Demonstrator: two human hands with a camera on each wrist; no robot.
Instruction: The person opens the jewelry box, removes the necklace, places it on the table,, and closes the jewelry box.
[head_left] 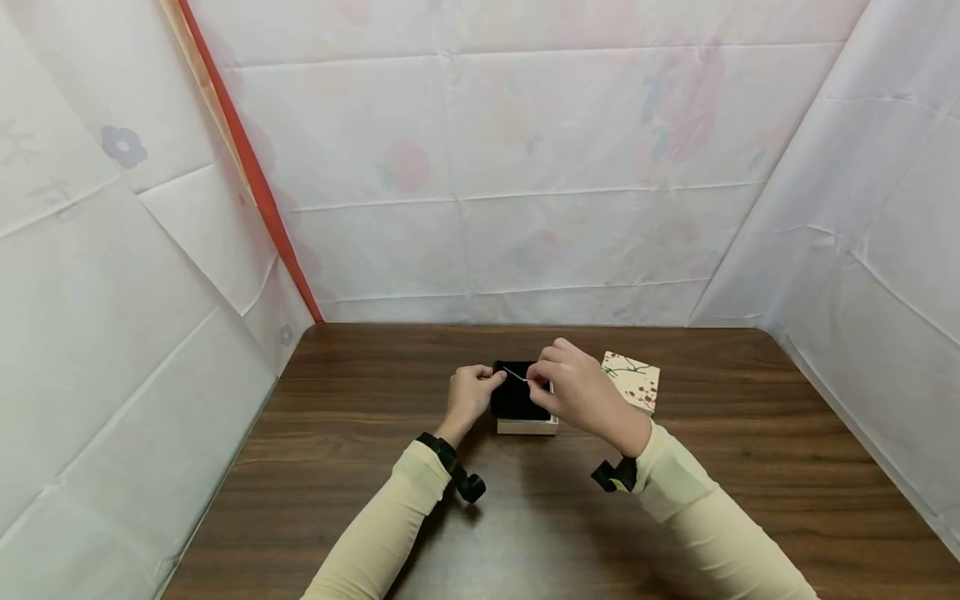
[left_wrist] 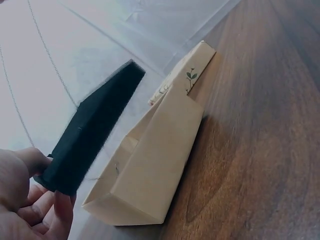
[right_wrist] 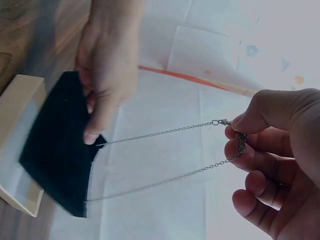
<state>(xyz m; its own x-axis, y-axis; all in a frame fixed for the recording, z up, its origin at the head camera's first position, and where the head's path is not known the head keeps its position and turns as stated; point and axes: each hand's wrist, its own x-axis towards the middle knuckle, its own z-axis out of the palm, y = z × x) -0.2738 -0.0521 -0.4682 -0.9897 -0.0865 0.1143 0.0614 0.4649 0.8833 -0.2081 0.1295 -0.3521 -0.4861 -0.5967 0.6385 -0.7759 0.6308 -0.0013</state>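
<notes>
My left hand (head_left: 467, 398) pinches a corner of a black velvet-like jewellery pad (left_wrist: 97, 132), thumb on one face and fingers beneath. The pad is lifted and tilted over an open cream box base (left_wrist: 155, 160). From the pad's edge run two strands of a thin silver chain necklace (right_wrist: 165, 132), drawn taut. Their far end, with the clasp (right_wrist: 223, 122), is between the thumb and index finger of my right hand (head_left: 577, 390). The other fingers of that hand curl loosely. Whatever hangs on the pad's far face is hidden.
A cream box lid (head_left: 636, 379) with red blossoms and green stems lies right of the base, partly behind my right hand. All stand on a dark wood table (head_left: 315, 467), with white patterned sheets (head_left: 480, 167) hanging at the back and both sides.
</notes>
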